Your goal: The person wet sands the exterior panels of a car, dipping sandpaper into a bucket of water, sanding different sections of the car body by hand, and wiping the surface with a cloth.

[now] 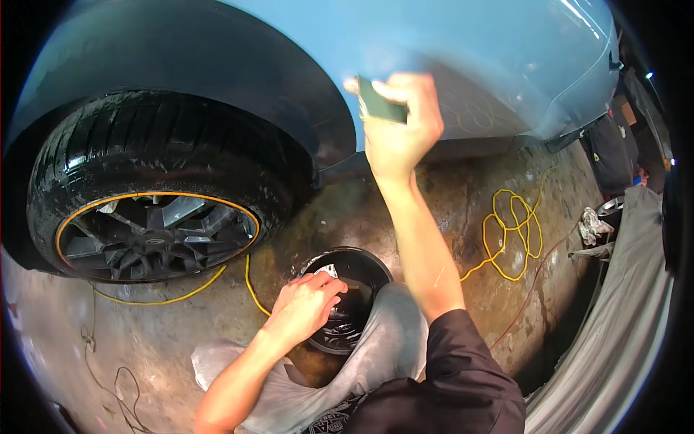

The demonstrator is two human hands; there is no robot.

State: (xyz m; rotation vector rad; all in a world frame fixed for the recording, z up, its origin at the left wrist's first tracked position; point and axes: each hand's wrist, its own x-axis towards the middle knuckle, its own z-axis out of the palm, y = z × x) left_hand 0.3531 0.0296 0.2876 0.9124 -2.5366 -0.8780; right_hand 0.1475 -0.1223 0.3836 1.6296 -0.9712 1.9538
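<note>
My right hand [408, 119] is raised against the blue car panel [463, 43], its fingers wrapped round a dark green block [381, 103] with a pale yellowish lower edge. The hand is slightly blurred, just right of the wheel arch. Lower down, my left hand [307, 300] is over the left part of a round black bucket [369, 267], its fingers bent round a small white crumpled thing [327, 270]. Most of that white thing is hidden by the fingers. Dark liquid shows inside the bucket, which stands by my knees.
At the left is a black tire [159, 155] with an orange-ringed wheel [155, 235]. A yellow cord [488, 259] lies coiled on the wet floor [463, 195] at the right and runs past the wheel. Grey sheeting [622, 289] hangs at the far right, beside crumpled white material [594, 226].
</note>
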